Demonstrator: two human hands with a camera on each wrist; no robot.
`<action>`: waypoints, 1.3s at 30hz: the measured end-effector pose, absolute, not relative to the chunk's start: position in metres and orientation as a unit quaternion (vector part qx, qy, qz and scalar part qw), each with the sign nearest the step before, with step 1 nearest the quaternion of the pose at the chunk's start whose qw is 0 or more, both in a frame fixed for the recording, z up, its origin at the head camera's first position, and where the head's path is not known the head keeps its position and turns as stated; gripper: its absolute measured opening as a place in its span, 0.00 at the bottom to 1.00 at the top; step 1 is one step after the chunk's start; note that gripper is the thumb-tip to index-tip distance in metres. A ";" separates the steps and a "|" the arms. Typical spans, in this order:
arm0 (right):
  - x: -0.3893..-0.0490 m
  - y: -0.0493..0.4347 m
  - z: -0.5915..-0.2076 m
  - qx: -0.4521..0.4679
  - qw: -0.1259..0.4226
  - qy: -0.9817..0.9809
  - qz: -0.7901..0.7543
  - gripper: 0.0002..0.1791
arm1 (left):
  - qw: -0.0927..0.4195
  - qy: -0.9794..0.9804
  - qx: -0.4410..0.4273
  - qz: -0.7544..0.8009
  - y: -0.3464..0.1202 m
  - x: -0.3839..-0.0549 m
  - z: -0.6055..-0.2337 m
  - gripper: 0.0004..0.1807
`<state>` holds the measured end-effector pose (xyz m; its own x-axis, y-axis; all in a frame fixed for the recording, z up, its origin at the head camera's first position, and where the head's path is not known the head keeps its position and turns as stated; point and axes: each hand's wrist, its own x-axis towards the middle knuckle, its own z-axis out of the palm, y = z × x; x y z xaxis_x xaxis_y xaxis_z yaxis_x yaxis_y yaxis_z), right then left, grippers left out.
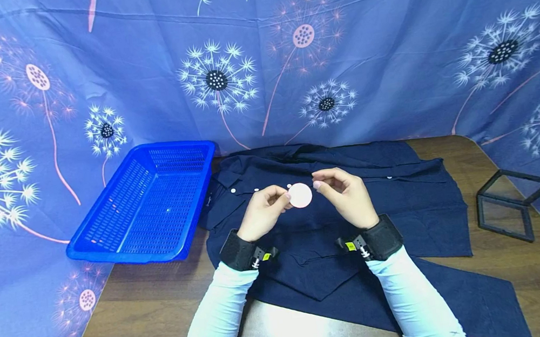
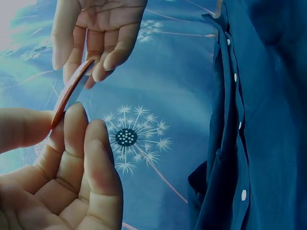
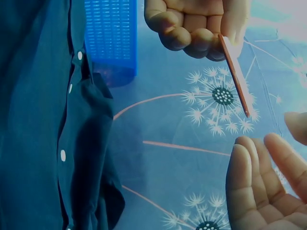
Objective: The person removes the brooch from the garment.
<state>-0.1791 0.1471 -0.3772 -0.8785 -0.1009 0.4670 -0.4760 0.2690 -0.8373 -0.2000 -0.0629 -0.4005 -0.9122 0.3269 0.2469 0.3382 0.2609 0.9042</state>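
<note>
A thin round disc, pale pink with a reddish edge, is held up in front of the body. My left hand pinches it by the rim between thumb and fingers. Seen edge-on in the left wrist view, the disc has a bluish, glassy-looking far side. My right hand is just to the right of the disc, not touching it. Thumb and fingertips of that hand are apart with nothing between them in the right wrist view. Beneath both hands a dark navy shirt with white buttons lies spread out.
A blue plastic basket stands on the wooden table to the left. On the right, a black hinged frame with see-through panes stands partly unfolded. A blue dandelion-print cloth hangs behind the table.
</note>
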 end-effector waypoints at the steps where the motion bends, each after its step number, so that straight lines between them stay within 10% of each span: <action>1: -0.176 0.145 -0.373 0.181 0.156 -0.783 0.575 0.13 | 0.005 -0.795 -0.209 -0.570 -0.063 -0.200 -0.400 0.09; 39: -0.186 0.139 -0.396 0.156 0.079 -0.812 0.557 0.11 | 0.018 -0.786 -0.230 -0.574 -0.058 -0.196 -0.401 0.06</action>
<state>-0.1856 0.1393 -0.3961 -0.9389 -0.1649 0.3022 -0.3413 0.3311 -0.8797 -0.1959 -0.0576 -0.4010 -0.8937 0.3408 0.2918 0.3817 0.2357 0.8938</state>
